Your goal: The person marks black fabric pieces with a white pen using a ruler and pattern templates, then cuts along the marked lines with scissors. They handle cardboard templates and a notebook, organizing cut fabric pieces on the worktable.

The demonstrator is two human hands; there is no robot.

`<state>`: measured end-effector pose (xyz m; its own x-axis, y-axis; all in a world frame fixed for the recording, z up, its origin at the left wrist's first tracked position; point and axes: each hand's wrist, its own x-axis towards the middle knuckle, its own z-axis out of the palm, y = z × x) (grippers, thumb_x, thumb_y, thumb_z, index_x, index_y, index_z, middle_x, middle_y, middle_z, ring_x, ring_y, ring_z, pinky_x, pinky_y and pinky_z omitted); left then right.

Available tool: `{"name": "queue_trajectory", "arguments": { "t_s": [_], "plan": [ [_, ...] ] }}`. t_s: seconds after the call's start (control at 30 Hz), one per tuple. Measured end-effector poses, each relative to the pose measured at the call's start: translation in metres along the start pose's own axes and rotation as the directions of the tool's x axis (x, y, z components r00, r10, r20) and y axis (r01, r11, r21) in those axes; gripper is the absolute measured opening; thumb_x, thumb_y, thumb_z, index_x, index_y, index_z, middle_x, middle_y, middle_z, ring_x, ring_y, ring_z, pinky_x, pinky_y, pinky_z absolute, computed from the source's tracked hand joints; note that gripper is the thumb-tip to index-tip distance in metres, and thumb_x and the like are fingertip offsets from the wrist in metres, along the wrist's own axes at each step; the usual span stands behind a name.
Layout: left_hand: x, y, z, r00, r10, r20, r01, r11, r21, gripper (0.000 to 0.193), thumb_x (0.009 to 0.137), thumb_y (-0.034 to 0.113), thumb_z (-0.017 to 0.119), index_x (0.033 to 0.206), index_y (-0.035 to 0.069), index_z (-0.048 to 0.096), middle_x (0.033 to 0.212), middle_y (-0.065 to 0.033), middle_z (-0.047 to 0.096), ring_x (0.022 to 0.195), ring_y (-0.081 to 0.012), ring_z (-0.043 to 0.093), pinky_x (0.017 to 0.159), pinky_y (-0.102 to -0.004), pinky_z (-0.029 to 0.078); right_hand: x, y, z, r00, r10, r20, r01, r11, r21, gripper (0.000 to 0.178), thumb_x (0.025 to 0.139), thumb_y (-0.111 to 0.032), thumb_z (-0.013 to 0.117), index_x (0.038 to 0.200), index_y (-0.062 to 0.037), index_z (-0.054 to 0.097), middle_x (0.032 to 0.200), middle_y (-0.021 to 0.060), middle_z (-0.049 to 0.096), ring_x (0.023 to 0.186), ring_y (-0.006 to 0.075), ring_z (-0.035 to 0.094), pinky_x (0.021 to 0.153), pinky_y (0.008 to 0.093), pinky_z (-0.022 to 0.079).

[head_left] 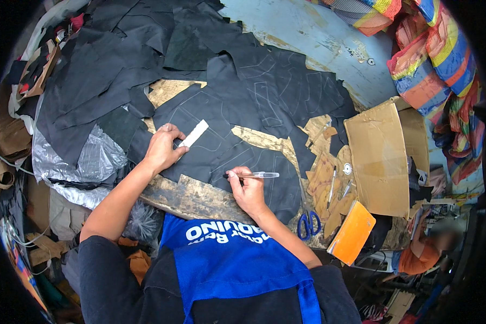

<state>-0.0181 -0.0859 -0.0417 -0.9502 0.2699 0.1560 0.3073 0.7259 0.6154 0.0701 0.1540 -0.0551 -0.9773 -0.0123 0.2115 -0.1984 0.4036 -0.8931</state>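
My left hand (pixel 165 148) is closed on one end of a short white strip (pixel 195 133) with straight edges. The strip lies against black leather-like material (pixel 224 102), which carries thin pale drawn outlines. Lower and to the right, my right hand (pixel 247 191) pinches a pen (pixel 263 175) between thumb and fingers. Its clear end points right, and its dark tip sits close to the black material. I cannot tell whether the tip touches it. Right of that hand, blue-handled scissors (pixel 309 224) rest near the table edge.
Black pieces (pixel 113 54) are heaped at the far left. On the right are tan scraps (pixel 319 178), another pen (pixel 332 187), an orange notebook (pixel 352 233) and a cardboard box (pixel 378 159). Striped woven bags (pixel 432 59) hang beyond. A person in orange (pixel 418 256) sits at the lower right.
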Motion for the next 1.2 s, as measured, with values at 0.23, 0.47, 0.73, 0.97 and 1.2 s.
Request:
{"name": "queue_trajectory", "arguments": {
  "t_s": [0.23,0.47,0.73,0.97,1.2],
  "plan": [
    [0.001,0.005,-0.010,0.991,-0.126,0.034,0.131,0.966,-0.223,0.015,0.071,0.006,0.068,0.081,-0.002,0.061,0.082,-0.0142,0.060,0.077,-0.0311,0.059,0.070,-0.0351,0.047,0.000,-0.002,-0.013,0.988,0.146,0.051,-0.151,0.982,0.111,0.014,0.089,-0.008,0.056,0.084,0.0040,0.059,0.072,0.0063,0.063,0.065,0.0094,0.059,0.060,0.0232,0.049],
    [-0.024,0.014,-0.023,0.977,0.125,-0.173,-0.123,0.992,0.021,0.013,0.072,-0.002,0.060,0.084,0.003,0.057,0.085,-0.0130,0.059,0.082,-0.0303,0.059,0.075,-0.0372,0.044,0.003,-0.003,-0.016,0.979,0.202,-0.012,-0.169,0.847,0.505,0.019,0.092,-0.011,0.053,0.101,0.0055,0.057,0.084,0.0086,0.063,0.084,0.0177,0.065,0.072,0.0257,0.053],
    [-0.035,0.073,0.033,0.976,0.142,0.163,-0.173,0.967,0.190,0.033,0.071,0.047,0.068,0.099,0.030,0.069,0.140,-0.0088,0.035,0.136,-0.0317,0.019,0.095,-0.0750,0.003,0.007,0.017,0.006,0.996,0.063,-0.057,-0.046,0.964,0.262,0.010,0.086,-0.008,0.060,0.086,0.0013,0.057,0.080,0.0080,0.064,0.075,0.0138,0.063,0.066,0.0255,0.049],
    [-0.034,0.062,0.039,0.970,0.005,0.243,-0.058,0.976,0.209,0.045,0.068,0.056,0.066,0.108,0.036,0.066,0.147,-0.0060,0.027,0.139,-0.0307,0.013,0.095,-0.0751,-0.001,0.009,0.014,0.003,0.986,-0.166,-0.005,0.166,0.983,0.083,0.007,0.084,-0.005,0.062,0.082,0.0008,0.058,0.082,0.0115,0.065,0.070,0.0158,0.061,0.064,0.0272,0.049],
    [-0.033,0.065,0.035,0.959,-0.022,0.282,-0.039,0.977,0.210,0.047,0.067,0.054,0.068,0.110,0.037,0.065,0.148,-0.0053,0.026,0.139,-0.0299,0.011,0.096,-0.0746,-0.002,0.012,0.008,0.004,0.968,-0.251,0.018,0.251,0.968,0.022,0.008,0.080,-0.003,0.064,0.081,0.0003,0.057,0.079,0.0122,0.063,0.068,0.0216,0.062,0.061,0.0295,0.049]
  ]
}}
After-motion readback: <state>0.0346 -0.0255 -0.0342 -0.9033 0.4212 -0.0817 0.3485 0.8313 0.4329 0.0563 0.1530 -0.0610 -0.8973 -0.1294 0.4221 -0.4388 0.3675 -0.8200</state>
